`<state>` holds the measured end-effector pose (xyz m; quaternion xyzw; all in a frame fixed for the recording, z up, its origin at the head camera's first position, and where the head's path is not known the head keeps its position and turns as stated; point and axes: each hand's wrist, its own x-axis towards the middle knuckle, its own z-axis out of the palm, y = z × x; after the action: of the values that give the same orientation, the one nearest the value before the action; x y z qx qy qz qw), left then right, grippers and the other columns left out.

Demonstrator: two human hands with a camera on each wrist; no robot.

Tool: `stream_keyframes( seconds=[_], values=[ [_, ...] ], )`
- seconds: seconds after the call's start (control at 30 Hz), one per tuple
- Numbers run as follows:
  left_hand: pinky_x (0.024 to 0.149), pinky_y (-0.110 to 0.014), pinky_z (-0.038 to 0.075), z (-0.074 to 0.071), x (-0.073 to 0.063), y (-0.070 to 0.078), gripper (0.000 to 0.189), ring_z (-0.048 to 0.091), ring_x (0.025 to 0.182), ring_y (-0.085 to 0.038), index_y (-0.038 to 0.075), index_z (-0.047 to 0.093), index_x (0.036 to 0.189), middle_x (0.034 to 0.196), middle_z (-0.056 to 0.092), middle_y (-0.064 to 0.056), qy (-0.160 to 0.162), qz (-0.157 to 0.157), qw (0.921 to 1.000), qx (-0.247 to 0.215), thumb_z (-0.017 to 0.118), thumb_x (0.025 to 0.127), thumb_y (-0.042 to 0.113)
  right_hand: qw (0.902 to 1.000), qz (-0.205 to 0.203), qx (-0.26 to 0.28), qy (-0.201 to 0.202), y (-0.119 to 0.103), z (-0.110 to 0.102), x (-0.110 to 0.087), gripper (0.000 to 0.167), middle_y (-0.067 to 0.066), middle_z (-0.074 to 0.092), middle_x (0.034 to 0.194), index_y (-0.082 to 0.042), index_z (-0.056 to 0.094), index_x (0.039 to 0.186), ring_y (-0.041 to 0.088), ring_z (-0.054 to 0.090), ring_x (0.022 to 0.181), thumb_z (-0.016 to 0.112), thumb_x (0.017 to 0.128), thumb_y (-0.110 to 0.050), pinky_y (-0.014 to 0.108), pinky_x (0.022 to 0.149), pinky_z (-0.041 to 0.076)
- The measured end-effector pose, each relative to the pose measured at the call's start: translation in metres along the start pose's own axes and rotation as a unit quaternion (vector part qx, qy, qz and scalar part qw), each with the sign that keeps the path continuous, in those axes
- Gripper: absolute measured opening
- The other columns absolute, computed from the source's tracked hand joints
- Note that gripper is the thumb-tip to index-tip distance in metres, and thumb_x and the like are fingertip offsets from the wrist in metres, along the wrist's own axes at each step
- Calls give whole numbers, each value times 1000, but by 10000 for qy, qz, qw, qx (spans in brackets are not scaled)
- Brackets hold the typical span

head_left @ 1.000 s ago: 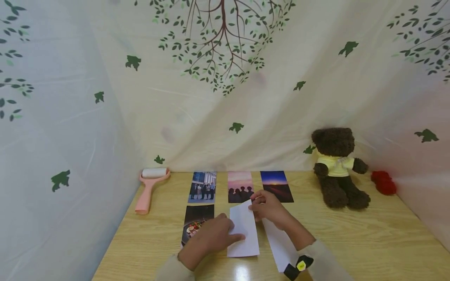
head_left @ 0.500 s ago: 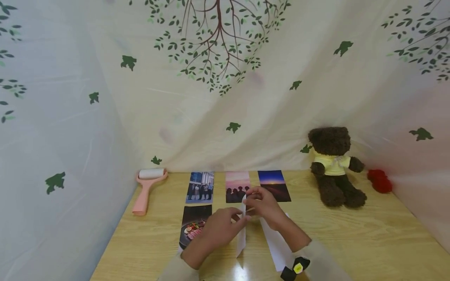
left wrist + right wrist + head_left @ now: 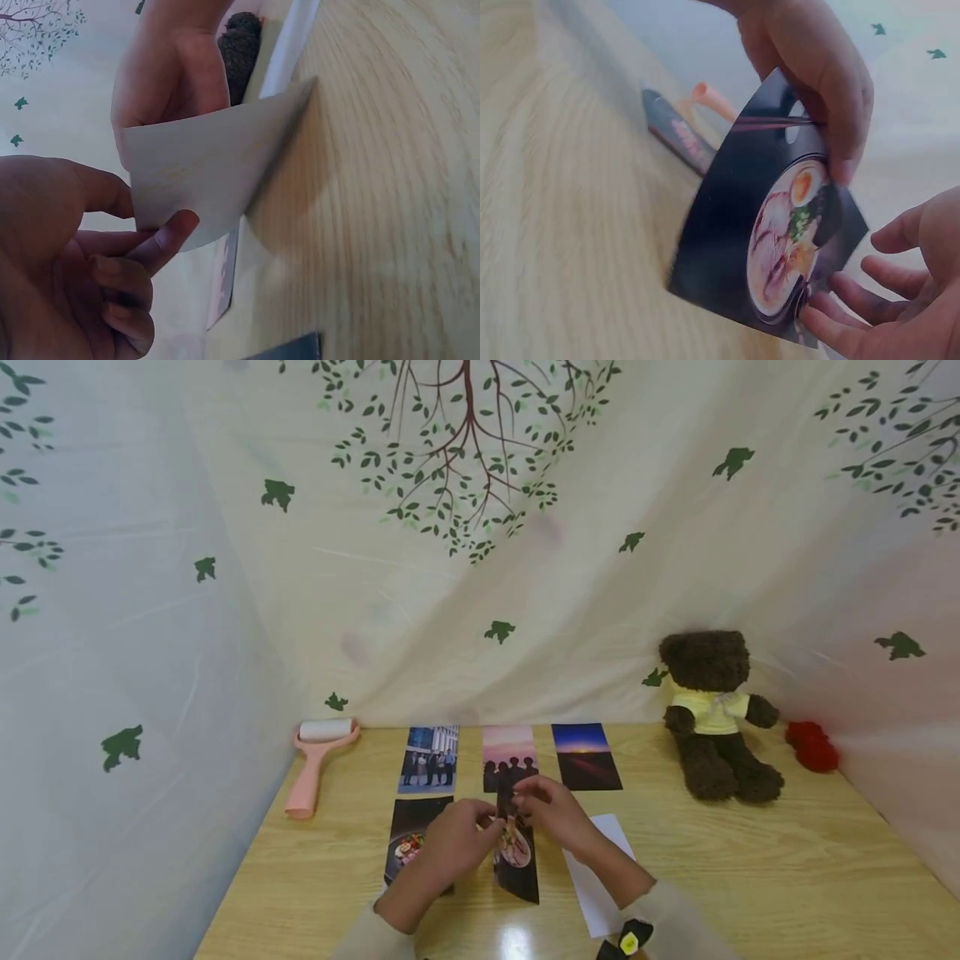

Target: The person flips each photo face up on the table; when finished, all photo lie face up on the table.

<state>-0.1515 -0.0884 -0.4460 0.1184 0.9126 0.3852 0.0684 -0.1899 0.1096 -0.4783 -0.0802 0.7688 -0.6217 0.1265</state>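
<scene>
A photo print (image 3: 519, 870) of a food bowl on a dark ground stands on edge, slightly bowed, between my two hands. My left hand (image 3: 459, 842) pinches its edge between thumb and fingers. In the left wrist view the pale back of the print (image 3: 202, 169) faces the camera, the left thumb lying over it. My right hand (image 3: 553, 814) is at the opposite side. Its loosely extended fingers (image 3: 855, 300) touch the printed face near the edge in the right wrist view. Another dark food photo (image 3: 408, 839) lies left of the hands, partly covered by the left one.
Along the back lie photos of a standing group (image 3: 430, 760), silhouettes (image 3: 508, 752) and a sunset (image 3: 587, 756). A white sheet (image 3: 596, 893) lies under the right forearm. A pink lint roller (image 3: 309, 777), teddy bear (image 3: 716, 718) and red fuzzy object (image 3: 812, 747) stand near the cloth walls.
The print showed its white back, then went edge-on, and now its food picture faces the head view. The right hand has loosened from its top corner; the left still pinches it.
</scene>
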Motion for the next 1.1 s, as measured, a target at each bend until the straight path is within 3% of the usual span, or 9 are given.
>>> stream_keyframes(
  seconds=[0.2, 0.3, 0.37, 0.47, 0.57, 0.73, 0.93, 1.03, 1.1],
  values=[
    [49, -28, 36, 5, -7, -13, 24, 49, 52, -12, 4, 78, 105, 65, 61, 3, -89, -384, 9956, 848, 71, 100, 26, 9981, -174, -551, -235, 10, 4, -4, 28, 23, 69, 120, 7, 64, 126, 29, 69, 107, 57, 106, -12, 44, 94, 59],
    [50, -31, 37, 9, -8, -17, 25, 49, 53, -14, 6, 73, 88, 66, 58, 1, -45, -434, 9901, 1331, 73, 98, 29, 9967, -268, -744, -200, 12, 4, -4, 26, 22, 70, 117, 6, 64, 123, 29, 69, 106, 57, 106, -11, 41, 93, 58],
    [51, -34, 40, 12, -8, -18, 28, 52, 57, -18, 5, 72, 86, 75, 62, -5, -2, -408, 9855, 1646, 76, 96, 31, 9955, -349, -872, -150, 13, 3, -4, 24, 21, 71, 115, 6, 65, 121, 28, 70, 105, 57, 105, -10, 37, 91, 57],
    [58, -42, 52, 16, -6, -17, 44, 63, 68, -26, -3, 74, 110, 102, 68, -17, 1, -407, 9774, 2073, 82, 90, 35, 9942, -366, -1013, -81, 13, 3, -3, 22, 20, 72, 114, 5, 67, 118, 27, 70, 104, 58, 105, -10, 35, 90, 56],
    [64, -48, 57, 20, -5, -15, 67, 67, 75, -32, 0, 67, 136, 120, 64, -23, -66, -377, 9708, 2367, 87, 86, 39, 9939, -281, -1070, 5, 13, 2, -3, 22, 17, 72, 114, 3, 69, 117, 25, 70, 104, 59, 105, -12, 37, 91, 57],
    [61, -45, 54, 24, -3, -12, 56, 61, 69, -26, 8, 72, 134, 107, 61, -18, -239, -193, 9672, 2520, 86, 87, 35, 9958, -258, -871, 85, 11, -3, -6, 22, 19, 72, 116, 4, 69, 118, 28, 70, 107, 58, 106, -12, 44, 94, 58],
    [62, -44, 52, 24, -1, -12, 46, 57, 70, -25, 8, 73, 131, 104, 59, -17, -135, -69, 9680, 2505, 83, 90, 25, 9952, -374, -782, 446, 14, -36, -18, 23, 25, 73, 119, 7, 70, 118, 23, 70, 105, 61, 104, -9, 31, 89, 59],
    [62, -44, 53, 23, 0, -11, 46, 57, 70, -24, 8, 72, 132, 106, 59, -18, -130, -48, 9657, 2593, 82, 90, 24, 9873, -165, -1423, 691, 17, -62, -31, 24, 21, 73, 116, 5, 72, 119, 19, 67, 100, 67, 102, -11, 27, 80, 56],
    [62, -44, 53, 23, 0, -9, 48, 58, 70, -24, 8, 71, 134, 107, 59, -19, -130, -51, 9626, 2707, 82, 90, 24, 9778, 76, -2009, 600, 20, -79, -41, 30, 19, 71, 109, 4, 72, 124, 19, 64, 95, 72, 99, -12, 28, 74, 52]
  ],
)
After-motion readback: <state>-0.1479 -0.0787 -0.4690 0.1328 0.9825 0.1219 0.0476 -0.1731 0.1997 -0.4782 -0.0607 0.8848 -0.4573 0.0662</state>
